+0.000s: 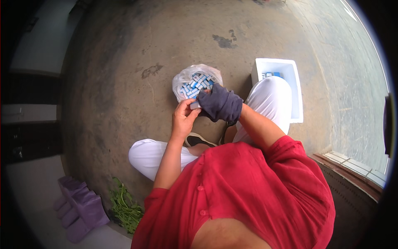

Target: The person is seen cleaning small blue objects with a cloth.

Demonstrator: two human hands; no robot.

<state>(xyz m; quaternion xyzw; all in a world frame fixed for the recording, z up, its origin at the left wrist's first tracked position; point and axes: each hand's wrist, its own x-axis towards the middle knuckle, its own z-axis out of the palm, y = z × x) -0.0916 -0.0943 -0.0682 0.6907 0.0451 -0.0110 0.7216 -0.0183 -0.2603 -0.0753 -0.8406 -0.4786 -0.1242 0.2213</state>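
My left hand (184,117) is bare and grips a small white box (195,105) between thumb and fingers. Against that box is my right hand (210,99), wearing a dark grey fabric glove; its fingers are partly hidden, so whether it grips the box too cannot be told. Just beyond both hands, a translucent white plastic bag (180,77) stands open on the floor, with many small blue-and-white boxes (199,84) inside. To the right, behind my white-clad knee, a white foam box (297,93) holds several blue-and-white boxes (276,74) at its far end; the knee covers part of it.
Stained concrete floor (124,77) lies around the bag. Leafy green stems (126,207) lie at the lower left, beside a purple fabric item (82,207). My legs are bent on both sides of the hands, and a dark shoe (199,140) shows beneath them. A tiled ledge (351,165) is at the right.
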